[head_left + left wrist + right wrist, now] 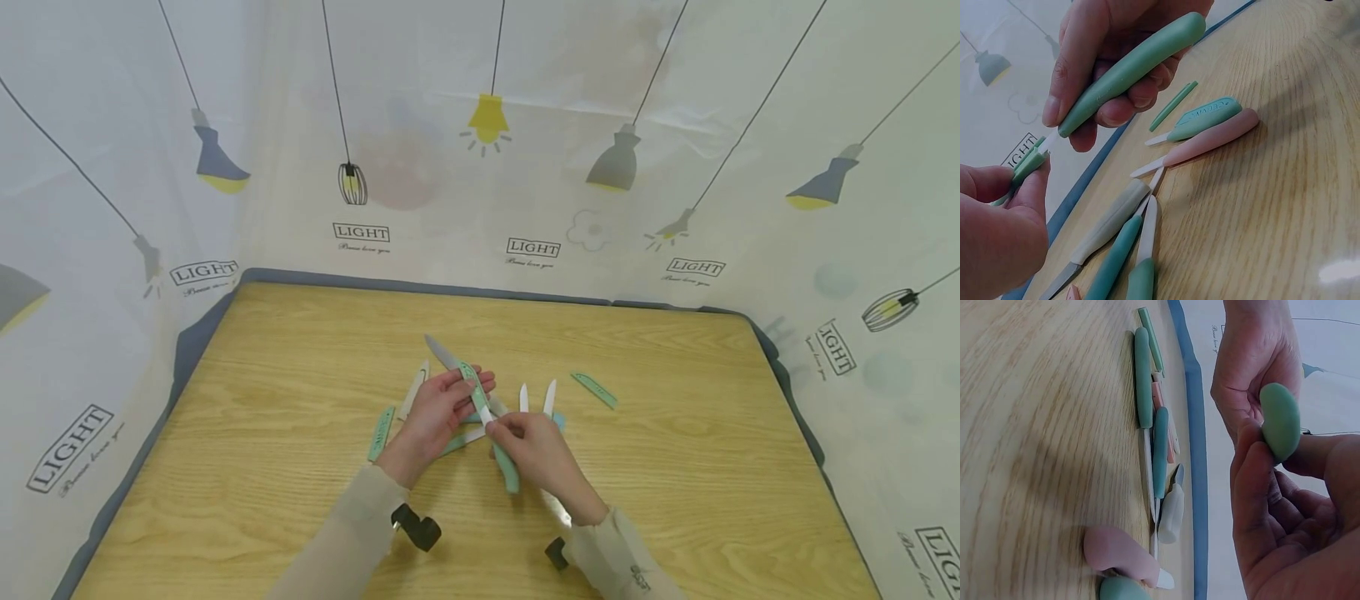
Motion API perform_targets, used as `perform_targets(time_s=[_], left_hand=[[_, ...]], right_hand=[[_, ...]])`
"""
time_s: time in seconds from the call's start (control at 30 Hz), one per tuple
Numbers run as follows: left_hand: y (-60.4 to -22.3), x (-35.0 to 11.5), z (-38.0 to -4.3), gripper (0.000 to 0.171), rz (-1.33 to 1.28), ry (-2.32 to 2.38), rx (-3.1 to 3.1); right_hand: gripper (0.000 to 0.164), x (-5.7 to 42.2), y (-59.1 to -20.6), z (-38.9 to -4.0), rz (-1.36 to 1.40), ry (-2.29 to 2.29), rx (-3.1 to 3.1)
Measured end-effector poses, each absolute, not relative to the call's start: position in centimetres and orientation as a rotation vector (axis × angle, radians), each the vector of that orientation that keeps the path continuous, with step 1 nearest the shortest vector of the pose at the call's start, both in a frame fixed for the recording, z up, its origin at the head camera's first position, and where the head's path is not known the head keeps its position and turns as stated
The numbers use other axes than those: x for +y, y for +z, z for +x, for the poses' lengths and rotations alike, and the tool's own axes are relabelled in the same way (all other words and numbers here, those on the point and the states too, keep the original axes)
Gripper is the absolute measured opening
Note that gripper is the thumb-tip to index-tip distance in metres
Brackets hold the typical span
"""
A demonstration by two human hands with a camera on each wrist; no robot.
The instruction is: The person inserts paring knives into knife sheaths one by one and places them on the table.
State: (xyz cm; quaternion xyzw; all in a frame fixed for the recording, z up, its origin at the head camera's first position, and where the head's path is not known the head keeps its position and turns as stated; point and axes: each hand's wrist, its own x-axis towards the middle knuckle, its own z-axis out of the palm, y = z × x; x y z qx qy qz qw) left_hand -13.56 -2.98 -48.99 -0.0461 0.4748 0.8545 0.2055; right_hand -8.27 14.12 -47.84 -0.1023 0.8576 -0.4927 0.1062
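My right hand [540,450] grips the green handle [1132,75] of a small knife near its blade end. My left hand [442,408] holds a green blade sheath [1029,167] between thumb and fingers. The knife's white blade [1050,140] runs into the sheath, with a short stretch showing between sheath and handle. Both hands are raised above the table, close together. In the right wrist view, the rounded handle end hides the blade and sheath.
Beneath the hands on the wooden table [675,467] lie several knives: cream-handled [1113,222], teal-handled [1116,256], green-handled [1141,281] and pink-handled [1216,137]. One green sheath [595,390] lies to the right, another green sheath [381,433] to the left.
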Motion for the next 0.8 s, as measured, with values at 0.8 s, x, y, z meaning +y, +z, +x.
perform_targets(time_s=[0.8], left_hand=[[-48.69,-2.98,-13.72,0.035,-0.162,2.419,1.361]], right_hand=[[0.042,14.24,-48.15,-8.36,-0.286,-1.454,2.528]])
